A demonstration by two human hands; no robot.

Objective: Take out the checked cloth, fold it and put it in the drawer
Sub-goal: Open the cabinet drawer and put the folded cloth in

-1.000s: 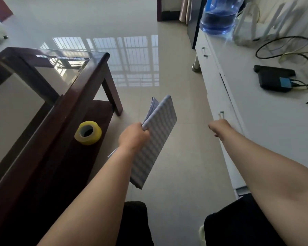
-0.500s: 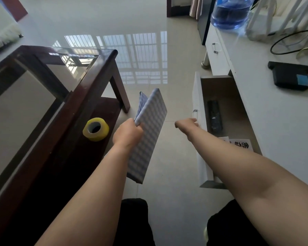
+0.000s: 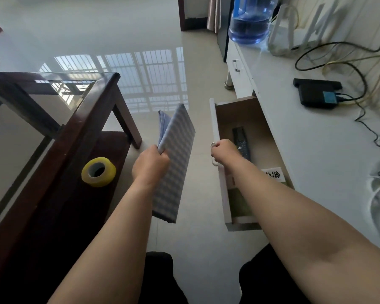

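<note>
Drawer [image 3: 215,172] pulled open, long axis running away from the person, just right of the folded cloth [image 3: 176,163] — cloth hangs in the air left of its front panel. Right hand [image 3: 223,151] is closed on the handle [image 3: 213,154]. Left hand [image 3: 149,166] — nearer the cloth — is clamped on its folded edge.

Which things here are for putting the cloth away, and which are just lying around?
For the job:
- checked cloth, folded, held in the left hand
- drawer, pulled open, its handle gripped by the right hand

Just lying around:
- yellow tape roll on the dark table's lower shelf
- remote control inside the drawer
- blue water bottle
- black box with cables
</note>
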